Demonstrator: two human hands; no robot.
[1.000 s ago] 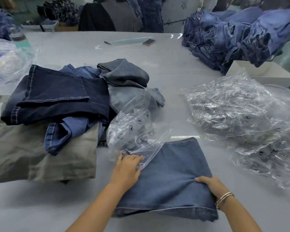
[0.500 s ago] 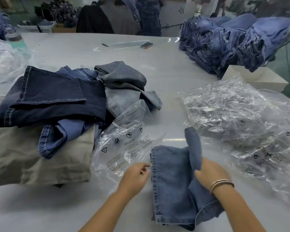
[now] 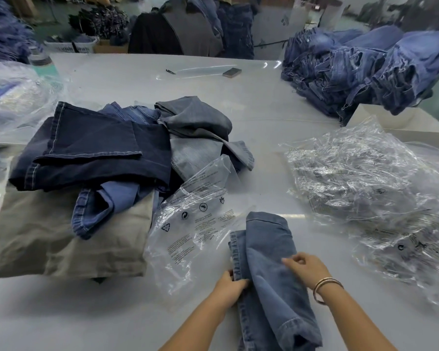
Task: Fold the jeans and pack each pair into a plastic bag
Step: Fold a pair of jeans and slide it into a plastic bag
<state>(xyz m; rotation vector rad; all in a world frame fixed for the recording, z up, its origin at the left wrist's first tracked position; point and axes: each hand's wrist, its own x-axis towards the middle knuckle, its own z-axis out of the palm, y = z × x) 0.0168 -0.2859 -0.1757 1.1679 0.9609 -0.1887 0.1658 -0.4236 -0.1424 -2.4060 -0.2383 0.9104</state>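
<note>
A grey table [image 3: 137, 312] carries several heaps. On the left, a pile of unfolded jeans [image 3: 94, 153] sits in dark navy, mid blue and grey, resting on a folded beige cloth [image 3: 48, 239]. On the right lies a crinkled heap of clear bags [image 3: 360, 183], running toward the near right edge. At the far right a tall stack of blue denim [image 3: 365, 69] leans over a white box [image 3: 411, 125]. Far across the table lie a flat clear sleeve [image 3: 208, 69] and a small dark block [image 3: 231, 72]. At the left edge a bagged bundle [image 3: 13, 97] is partly visible.

A single printed bag [image 3: 198, 219] lies flat between the jeans pile and the folded jeans [image 3: 269, 274], its far end riding up against the pile. The folded jeans, mid blue, lie near the middle of the near edge as a narrow long bundle pointing away from the person, their left edge just beside the bag or over it; I cannot tell which.

The left hand [image 3: 230, 287] grips the bundle's left edge, fingers curled over the seam. The right hand [image 3: 306, 268], with bangles [image 3: 325, 287] on its wrist, rests on top of the upper fold, fingers loosely bent; whether it pinches the cloth cannot be told. Both forearms reach in from the near edge.
</note>
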